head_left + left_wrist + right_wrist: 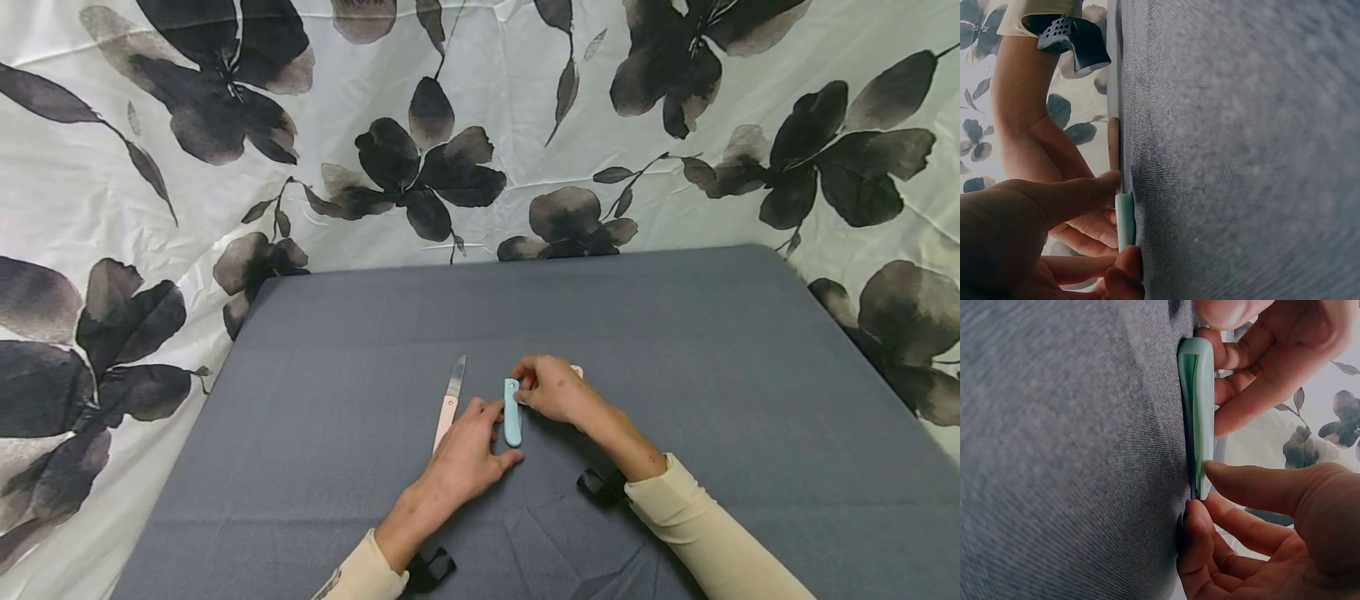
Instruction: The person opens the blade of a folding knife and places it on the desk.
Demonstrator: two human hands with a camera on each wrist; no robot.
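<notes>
A light blue folding knife (512,427) lies lengthwise on the grey cloth between both hands. My right hand (555,392) pinches its far end between thumb and fingers. In the right wrist view, a long slot runs along the edge of the knife's handle (1208,419). My left hand (467,457) is at the knife's left side, its fingertips right at the handle and its thumb by the near end. Left of it lies a pink-handled knife (447,410) with its blade unfolded and pointing away; the left hand partly covers its handle.
A small pale pink end of an object (577,371) shows behind the right hand. The grey cloth (675,333) covers the table and is creased near the front. A floral curtain (465,167) hangs beyond the far edge. Black straps (431,571) sit by the wrists.
</notes>
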